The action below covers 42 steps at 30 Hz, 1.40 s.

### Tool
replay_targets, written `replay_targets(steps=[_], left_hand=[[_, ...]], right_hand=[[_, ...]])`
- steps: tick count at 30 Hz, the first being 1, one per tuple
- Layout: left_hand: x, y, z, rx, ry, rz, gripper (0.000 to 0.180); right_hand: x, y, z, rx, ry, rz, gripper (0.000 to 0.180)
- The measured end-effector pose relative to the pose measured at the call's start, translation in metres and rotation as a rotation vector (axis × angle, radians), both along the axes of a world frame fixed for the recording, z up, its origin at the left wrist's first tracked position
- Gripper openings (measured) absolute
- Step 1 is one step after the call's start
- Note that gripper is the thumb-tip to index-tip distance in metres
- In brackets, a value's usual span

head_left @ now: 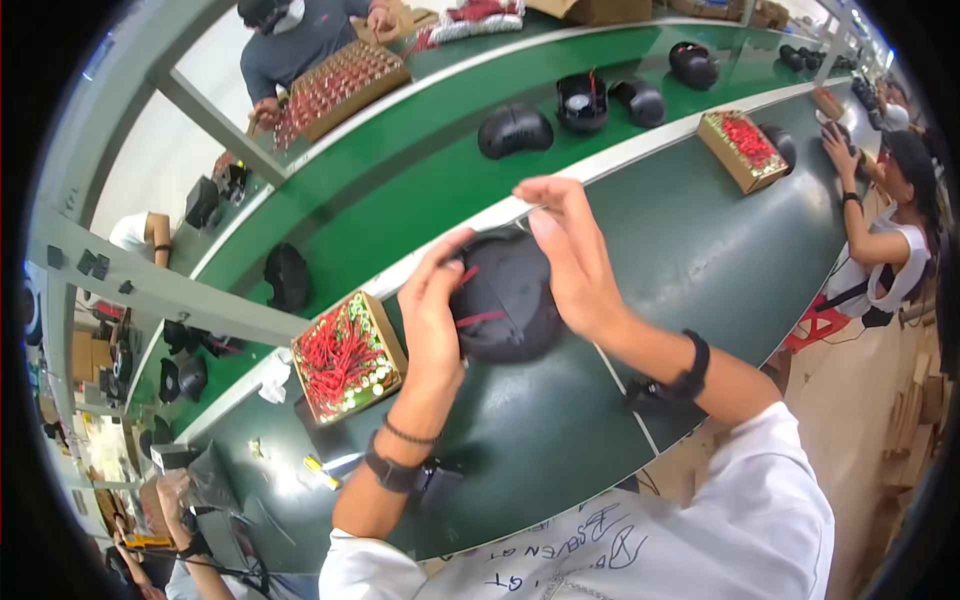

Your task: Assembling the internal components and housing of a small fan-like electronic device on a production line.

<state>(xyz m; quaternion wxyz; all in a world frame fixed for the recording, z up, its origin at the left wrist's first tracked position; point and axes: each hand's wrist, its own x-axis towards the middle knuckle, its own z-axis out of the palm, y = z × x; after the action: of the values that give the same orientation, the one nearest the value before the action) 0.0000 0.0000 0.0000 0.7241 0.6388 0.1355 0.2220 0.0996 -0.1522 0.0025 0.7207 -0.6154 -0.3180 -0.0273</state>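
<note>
Person's left hand (435,310) grips black rounded shell (515,315) by its left side, red strands (482,319) showing / right hand (578,262) wide, beside shell's right / shell over worktop (680,235) / carton (394,336) of red wires, left / green conveyor (400,205) beyond, black shells aboard

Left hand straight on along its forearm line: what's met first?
Likely the white rail, just ahead of the left hand in the picture. Depth is unclear: hand and black shell may pass above it, over the green belt.
</note>
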Motion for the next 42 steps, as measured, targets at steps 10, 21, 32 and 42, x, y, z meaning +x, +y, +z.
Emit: replay_targets(steps=[10,21,32,42], left_hand=[[0.157,0.120,-0.052,0.342,0.017,0.889,0.036],[0.115,0.112,-0.022,0.679,0.087,0.800,0.068],[-0.168,-0.030,-0.007,0.002,0.077,0.038,0.088],[-0.242,-0.020,-0.012,-0.197,0.318,-0.356,0.075]], right_hand=[[0.238,-0.030,-0.072,-0.754,-0.299,-0.681,0.059],[0.188,-0.038,-0.030,-0.600,-0.251,-0.504,0.036],[-0.103,-0.075,0.000,-0.402,-0.014,0.436,0.053],[-0.017,0.030,-0.034,-0.899,-0.920,0.543,0.035]])
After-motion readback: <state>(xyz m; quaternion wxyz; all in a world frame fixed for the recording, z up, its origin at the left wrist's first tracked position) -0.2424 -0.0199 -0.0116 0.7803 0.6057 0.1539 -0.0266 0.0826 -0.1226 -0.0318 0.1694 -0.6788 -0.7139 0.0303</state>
